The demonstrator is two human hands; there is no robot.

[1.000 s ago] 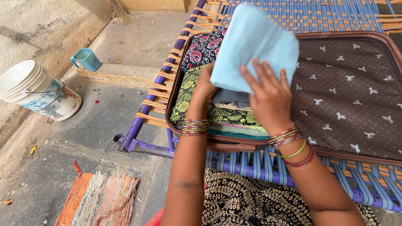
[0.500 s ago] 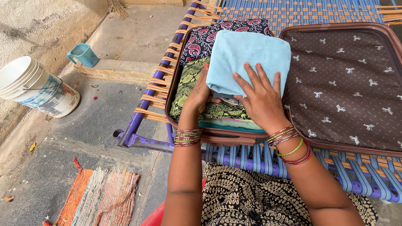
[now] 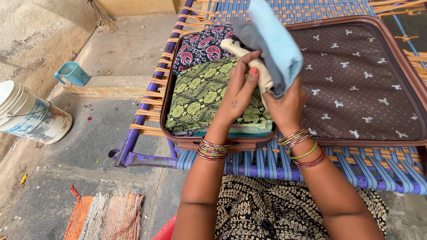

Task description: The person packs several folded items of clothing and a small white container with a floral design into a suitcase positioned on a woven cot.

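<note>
Two hands hold a small stack of folded cloths lifted above the open suitcase. The left hand is clenched on the stack's near side, its thumb pressed against the cream cloth and its fingers wrapped around the edge. The right hand grasps the stack from beneath, its fingers hidden behind the fabric. The light blue cloth lies outermost, a grey cloth sits against it, and the cream one is nearest the person. The stack is tilted on edge above the middle of the suitcase, between its packed half and its lid.

In the packed left half lies a green patterned cloth on top, with a black cloth with red paisley at the far end. The brown lining with small white motifs fills the right half. The suitcase rests on a woven cot with a purple frame. On the ground to the left stand a white bucket and a teal mug; a striped rug lies near the bottom edge.
</note>
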